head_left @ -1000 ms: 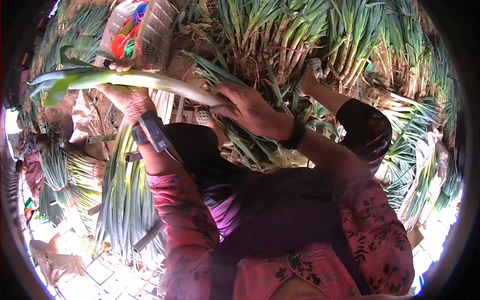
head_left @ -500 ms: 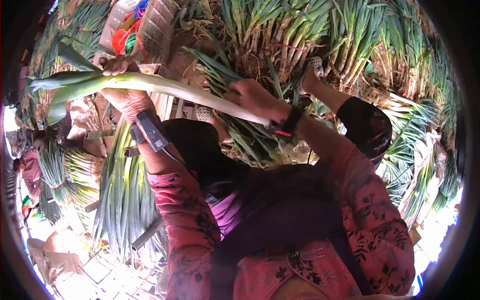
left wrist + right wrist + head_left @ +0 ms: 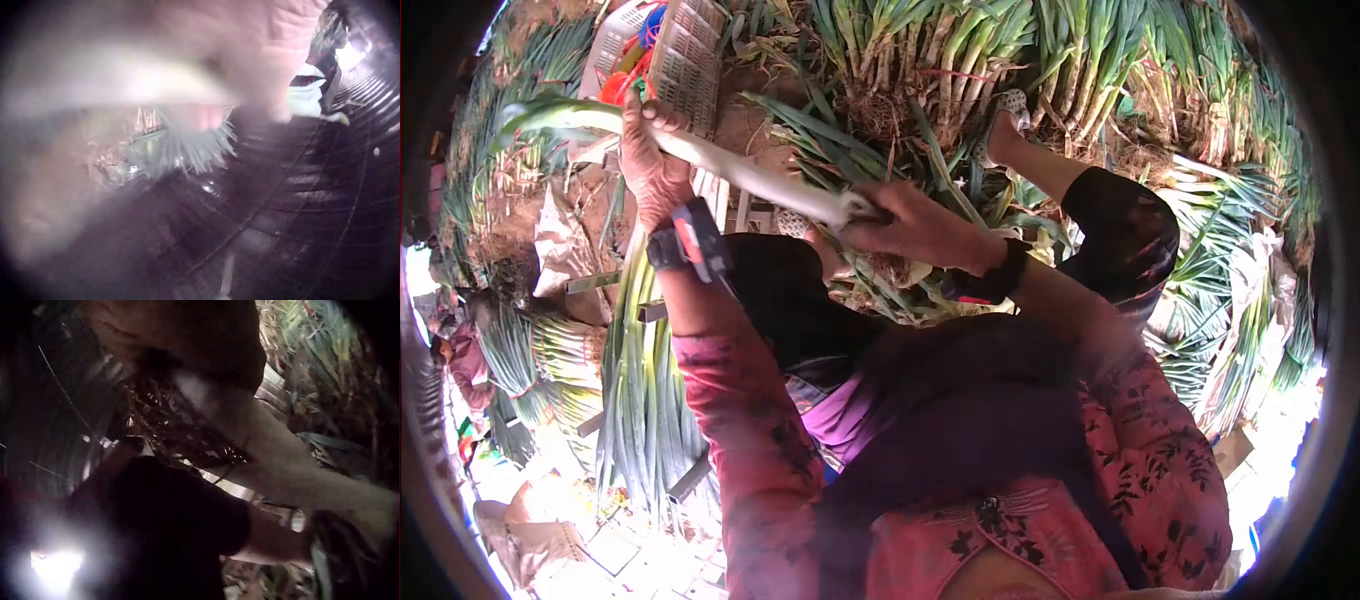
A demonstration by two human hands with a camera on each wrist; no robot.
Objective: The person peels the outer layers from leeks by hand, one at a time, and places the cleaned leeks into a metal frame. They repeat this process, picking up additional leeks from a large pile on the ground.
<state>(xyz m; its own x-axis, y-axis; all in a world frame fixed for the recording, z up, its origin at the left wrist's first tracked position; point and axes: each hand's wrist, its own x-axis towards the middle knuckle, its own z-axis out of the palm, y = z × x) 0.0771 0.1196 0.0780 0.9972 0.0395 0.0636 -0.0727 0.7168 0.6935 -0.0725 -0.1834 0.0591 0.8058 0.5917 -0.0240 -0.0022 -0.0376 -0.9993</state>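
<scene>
A long leek is stretched between both hands in the head view, its green leaves to the left and its white end to the right. My left hand grips the stem just below the leaves, thumb and fingers around it. At the other end, my right hand holds the leek by its root end. In the right wrist view, brown stringy roots hang beside that hand, and the pale stem runs off to the right. The left wrist view is blurred by the leek close to the lens.
Tied leek bunches stand along the back, roots down. Left of my legs, more leeks lie over a metal frame. A plastic crate with coloured string is beyond my left hand. Leeks also lie on the right.
My left hand has turned over on the stem, and the leek has shifted toward the upper left. The white end, which reached past my right hand to the wrist, is now at that hand's fingers.
</scene>
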